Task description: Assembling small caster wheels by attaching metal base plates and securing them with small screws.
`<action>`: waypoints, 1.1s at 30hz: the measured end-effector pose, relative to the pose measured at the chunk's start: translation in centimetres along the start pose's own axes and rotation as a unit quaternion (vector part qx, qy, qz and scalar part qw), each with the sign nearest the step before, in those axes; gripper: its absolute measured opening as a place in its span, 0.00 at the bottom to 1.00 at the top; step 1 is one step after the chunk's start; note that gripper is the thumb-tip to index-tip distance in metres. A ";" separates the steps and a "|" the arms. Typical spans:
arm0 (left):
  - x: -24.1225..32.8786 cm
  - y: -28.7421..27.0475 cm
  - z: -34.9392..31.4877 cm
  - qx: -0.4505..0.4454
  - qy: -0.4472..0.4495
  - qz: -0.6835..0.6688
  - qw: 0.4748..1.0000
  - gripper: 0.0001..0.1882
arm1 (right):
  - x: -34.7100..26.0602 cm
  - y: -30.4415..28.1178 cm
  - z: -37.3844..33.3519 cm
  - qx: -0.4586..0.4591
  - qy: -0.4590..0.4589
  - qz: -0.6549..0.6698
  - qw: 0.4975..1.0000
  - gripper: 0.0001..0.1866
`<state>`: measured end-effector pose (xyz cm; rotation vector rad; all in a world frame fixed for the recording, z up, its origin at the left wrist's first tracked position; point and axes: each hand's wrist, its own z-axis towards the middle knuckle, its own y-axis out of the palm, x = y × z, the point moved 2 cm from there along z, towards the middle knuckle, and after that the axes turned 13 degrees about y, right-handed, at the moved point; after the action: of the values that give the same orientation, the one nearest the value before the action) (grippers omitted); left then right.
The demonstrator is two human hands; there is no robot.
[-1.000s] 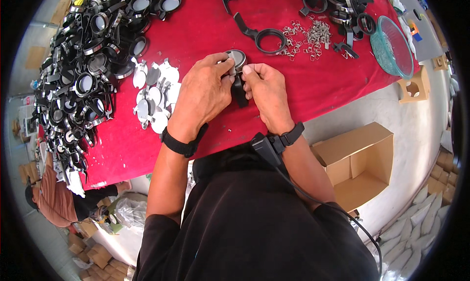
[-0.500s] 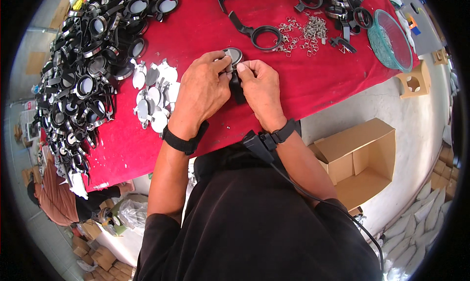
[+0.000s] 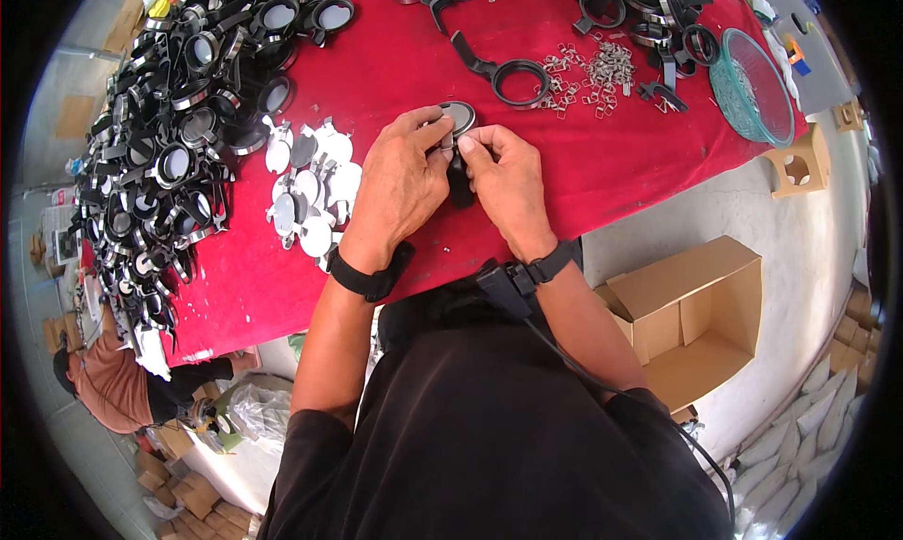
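Both hands are on one round part with a grey disc in a metal rim (image 3: 459, 117) and a black handle (image 3: 459, 184) pointing back toward me. My left hand (image 3: 403, 173) grips its left side, fingers bent over the rim. From the right, my right hand (image 3: 506, 178) pinches at the joint between rim and handle; whatever small piece lies between those fingertips is hidden. Left of my left hand lies a cluster of flat white and grey discs with tabs (image 3: 306, 187). An empty black ring with a handle (image 3: 519, 83) rests beyond my right hand, beside small metal clips (image 3: 607, 74).
A large heap of black-handled round parts (image 3: 174, 164) covers the left of the red tablecloth (image 3: 602, 159). More black rings (image 3: 649, 13) and a teal basket (image 3: 752, 88) stand at the far right. An open cardboard box (image 3: 691, 324) is below the edge; another person (image 3: 108, 380) bends at lower left.
The whole view has shifted slightly, with the table things appearing a little lower and further right. Both hands keep hold of the same part, with little visible finger movement.
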<state>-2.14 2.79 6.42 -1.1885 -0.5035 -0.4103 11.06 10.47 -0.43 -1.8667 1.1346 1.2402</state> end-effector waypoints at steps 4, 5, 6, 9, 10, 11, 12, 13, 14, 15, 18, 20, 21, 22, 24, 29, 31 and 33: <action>-0.4 0.1 -0.2 0.010 -0.022 -0.040 0.999 0.21 | -0.5 -0.2 -1.3 -0.024 0.065 0.158 0.985 0.07; -0.5 0.2 -0.2 0.020 -0.035 -0.078 0.996 0.19 | -0.4 -0.3 -1.2 -0.025 0.063 0.156 0.985 0.07; -0.7 0.3 -0.3 0.022 -0.035 -0.077 0.996 0.19 | -0.2 -0.3 -1.1 -0.013 0.043 0.104 0.994 0.07; -1.0 0.4 -0.5 0.035 -0.043 -0.092 0.994 0.20 | 0.1 0.0 -1.4 0.034 -0.058 -0.010 0.998 0.08; -1.0 0.4 -0.6 0.032 -0.038 -0.081 0.996 0.21 | -0.1 0.1 -1.9 0.068 -0.139 -0.072 0.985 0.10; -1.0 0.5 -0.7 0.030 -0.033 -0.069 0.997 0.22 | 0.0 0.1 -2.3 0.066 -0.139 -0.073 0.985 0.10; -0.9 0.5 -0.7 0.032 -0.035 -0.069 0.997 0.22 | -0.2 0.1 -2.8 0.068 -0.194 -0.087 0.975 0.11; -0.8 0.6 -0.7 0.033 -0.031 -0.067 0.997 0.22 | -0.4 0.1 -3.3 0.069 -0.248 -0.100 0.961 0.13; -0.8 0.6 -0.7 0.033 -0.027 -0.065 0.997 0.22 | -0.4 0.2 -3.4 0.067 -0.249 -0.100 0.961 0.13; -0.7 0.7 -0.6 0.034 -0.027 -0.066 0.997 0.22 | -0.4 0.2 -3.6 0.062 -0.263 -0.100 0.957 0.14; -0.6 0.9 -0.5 0.045 -0.026 -0.066 0.996 0.22 | -0.4 0.2 -3.7 0.058 -0.288 -0.114 0.949 0.15; -0.8 0.8 -0.6 0.041 -0.029 -0.077 0.996 0.22 | -0.6 0.2 -3.9 0.063 -0.299 -0.128 0.943 0.16; -1.0 0.6 -0.7 0.043 -0.025 -0.080 0.996 0.22 | -0.8 0.0 -3.9 0.047 -0.258 -0.115 0.958 0.15; -1.3 0.3 -0.8 0.035 -0.027 -0.087 0.995 0.21 | -0.9 -0.2 -3.8 0.032 -0.216 -0.102 0.971 0.15; -1.3 -0.1 -0.7 0.028 -0.024 -0.094 0.995 0.21 | -0.6 -0.5 -2.7 0.042 -0.222 -0.067 0.972 0.13; -0.9 -0.3 -0.4 -0.004 -0.026 -0.104 0.994 0.21 | 0.9 -0.6 -0.5 0.012 -0.021 -0.013 1.000 0.10; -0.8 -0.2 -0.4 0.000 -0.035 -0.108 0.994 0.21 | 0.4 -0.2 -0.5 0.017 -0.030 -0.030 0.999 0.10; -0.6 -0.3 -0.3 0.000 -0.040 -0.106 0.994 0.21 | 0.0 0.0 -0.7 0.036 0.004 -0.031 0.999 0.12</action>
<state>-2.82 2.43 6.23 -1.1586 -0.7020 -0.5460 11.34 9.86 -0.21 -1.8414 1.1020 1.1438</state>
